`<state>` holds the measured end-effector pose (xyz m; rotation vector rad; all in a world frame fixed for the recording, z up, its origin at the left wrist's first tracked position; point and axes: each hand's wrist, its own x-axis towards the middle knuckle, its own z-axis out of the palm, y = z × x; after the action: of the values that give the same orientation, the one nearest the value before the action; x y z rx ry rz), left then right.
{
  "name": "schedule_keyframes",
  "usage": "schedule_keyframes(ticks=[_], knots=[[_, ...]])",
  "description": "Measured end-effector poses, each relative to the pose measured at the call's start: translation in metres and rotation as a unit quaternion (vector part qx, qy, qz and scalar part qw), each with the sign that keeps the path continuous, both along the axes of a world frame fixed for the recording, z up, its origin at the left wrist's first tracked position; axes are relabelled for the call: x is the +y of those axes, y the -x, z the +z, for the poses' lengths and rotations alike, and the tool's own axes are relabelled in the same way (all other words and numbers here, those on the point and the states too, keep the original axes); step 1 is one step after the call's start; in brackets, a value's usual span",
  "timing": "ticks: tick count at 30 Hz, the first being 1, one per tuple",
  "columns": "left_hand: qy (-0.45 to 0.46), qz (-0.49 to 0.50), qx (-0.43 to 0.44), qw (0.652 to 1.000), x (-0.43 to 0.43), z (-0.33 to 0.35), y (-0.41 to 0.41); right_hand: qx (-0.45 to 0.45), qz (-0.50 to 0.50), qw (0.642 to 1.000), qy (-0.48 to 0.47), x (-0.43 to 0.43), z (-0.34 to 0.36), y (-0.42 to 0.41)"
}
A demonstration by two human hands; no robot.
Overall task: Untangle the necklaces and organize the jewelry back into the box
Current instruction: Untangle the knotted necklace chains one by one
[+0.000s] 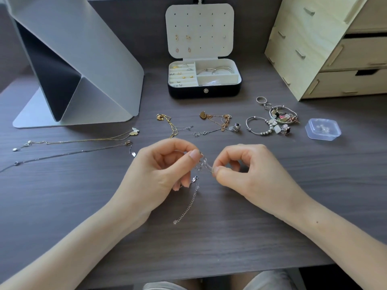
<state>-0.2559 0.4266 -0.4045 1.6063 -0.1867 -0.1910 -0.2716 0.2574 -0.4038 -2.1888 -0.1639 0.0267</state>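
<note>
Both hands work above the middle of the desk (209, 237). The left hand (163, 168) pinches a thin silver chain (203, 163) at its fingertips, the other fingers curled in. The right hand (249, 170) pinches the same chain just beside it, so a short knotted stretch hangs between the two. The chain's tail (189, 204) drops below the left hand and lies on the desk, ending in a small tag nearer the person. The box (204, 93) stands open at the far middle of the desk, its lid upright with earrings pinned in it, rings in the left slots and bangles in the right compartment. Between box and hands lie a gold chain (172, 126) and a tangle (219, 122) of fine chains. To their right sit a pile (278, 121) of bracelets and rings and a clear case (322, 130). At the left two long necklaces (83, 141) lie stretched out side by side, in front of a grey stand (94, 59). Wooden drawers (335, 59) stand far right.
</note>
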Motion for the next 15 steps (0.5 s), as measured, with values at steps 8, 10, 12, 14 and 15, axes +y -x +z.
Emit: schedule_keyframes(ticks=[8, 10, 12, 14, 15], knots=[[-0.038, -0.026, 0.027, 0.999, -0.001, 0.006, 0.001, 0.026, -0.013, 0.999, -0.032, -0.001, 0.000, -0.001], [-0.058, -0.007, 0.016, 0.998, -0.002, 0.008, -0.003, 0.036, -0.014, 0.998, -0.053, -0.001, 0.000, -0.001], [-0.062, 0.005, 0.011, 0.998, -0.002, 0.012, -0.007, 0.053, -0.016, 0.995, -0.086, -0.002, 0.003, -0.001], [-0.043, -0.012, 0.039, 0.998, -0.003, 0.015, -0.010, 0.066, -0.020, 0.991, -0.116, -0.005, 0.005, -0.001], [-0.033, -0.028, 0.057, 0.997, -0.003, 0.016, -0.012, 0.070, -0.021, 0.989, -0.127, -0.006, 0.006, -0.001]])
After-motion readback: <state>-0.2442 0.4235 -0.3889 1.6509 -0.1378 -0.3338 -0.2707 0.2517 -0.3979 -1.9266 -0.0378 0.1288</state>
